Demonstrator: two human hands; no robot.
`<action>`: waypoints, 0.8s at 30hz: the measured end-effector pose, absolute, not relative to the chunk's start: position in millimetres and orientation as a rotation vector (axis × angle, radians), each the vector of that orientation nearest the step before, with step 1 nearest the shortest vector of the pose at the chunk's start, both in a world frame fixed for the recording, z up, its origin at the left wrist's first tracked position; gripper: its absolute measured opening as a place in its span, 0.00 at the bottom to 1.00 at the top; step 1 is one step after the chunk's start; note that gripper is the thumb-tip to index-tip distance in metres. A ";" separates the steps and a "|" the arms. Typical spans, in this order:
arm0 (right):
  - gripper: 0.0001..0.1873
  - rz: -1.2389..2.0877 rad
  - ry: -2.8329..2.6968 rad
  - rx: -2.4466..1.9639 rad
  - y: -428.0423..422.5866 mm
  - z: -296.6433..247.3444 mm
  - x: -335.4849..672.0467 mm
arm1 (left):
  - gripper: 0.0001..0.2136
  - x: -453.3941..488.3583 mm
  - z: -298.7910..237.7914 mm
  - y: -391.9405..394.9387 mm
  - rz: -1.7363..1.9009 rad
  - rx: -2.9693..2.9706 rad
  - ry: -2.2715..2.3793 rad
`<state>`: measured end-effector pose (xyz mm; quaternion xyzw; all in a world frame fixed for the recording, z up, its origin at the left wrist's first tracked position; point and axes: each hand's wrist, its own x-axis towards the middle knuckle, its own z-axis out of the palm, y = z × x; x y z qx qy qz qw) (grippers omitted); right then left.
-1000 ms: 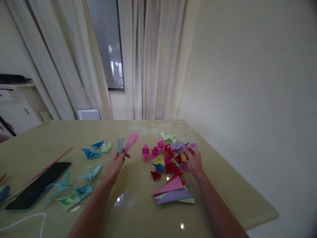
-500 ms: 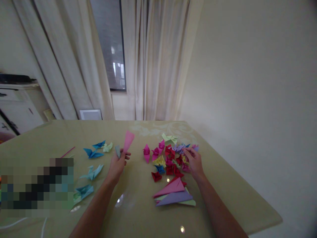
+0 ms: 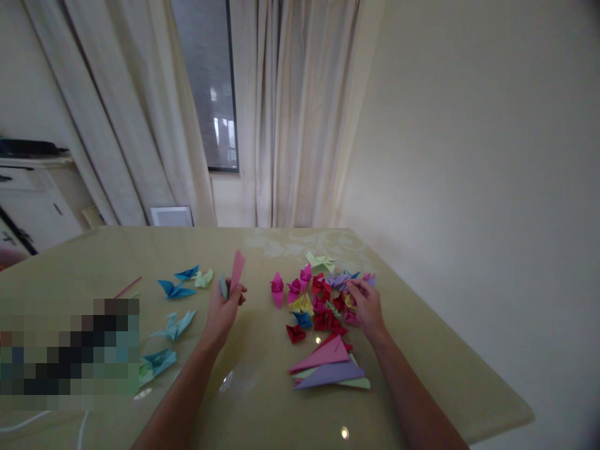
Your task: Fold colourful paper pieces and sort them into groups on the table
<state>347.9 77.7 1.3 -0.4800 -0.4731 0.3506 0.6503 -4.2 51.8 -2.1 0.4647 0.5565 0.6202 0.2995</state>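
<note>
My left hand [image 3: 227, 303] is closed around a pink folded paper plane [image 3: 237, 267] that points up, along with a grey-green folded paper [image 3: 224, 287]. On the right, the pinched fingers of my right hand [image 3: 366, 303] are at the far right side of a heap of small origami cranes, on a purple paper crane [image 3: 338, 280]; the exact grip is partly hidden. Beside that hand lie red cranes [image 3: 321, 287], magenta cranes [image 3: 277, 289], a yellow crane [image 3: 302, 305] and a blue crane [image 3: 302, 320]. Nearer me is a stack of folded paper planes [image 3: 328, 372] in pink, purple and green.
Left of my left arm lie blue cranes [image 3: 175, 289], a pale green crane [image 3: 204, 278] and light-blue cranes [image 3: 174, 326]. A thin pink stick [image 3: 127, 287] and a white cable [image 3: 82, 431] are farther left. The glossy table [image 3: 445, 375] ends near the wall.
The pink paper plane in my left hand has turned and now shows narrower, slightly farther left. My right hand stays in the same place at the cranes.
</note>
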 end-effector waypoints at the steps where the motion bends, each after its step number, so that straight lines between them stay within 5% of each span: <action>1: 0.26 0.795 -1.077 -1.090 77.8 1.1 348.1 | 0.15 -3.2 -0.8 51.1 1.650 1.250 1.474; 24: 0.24 0.794 -1.122 -1.101 76.0 3.2 346.6 | 0.09 24.1 -17.7 50.0 1.609 1.609 1.561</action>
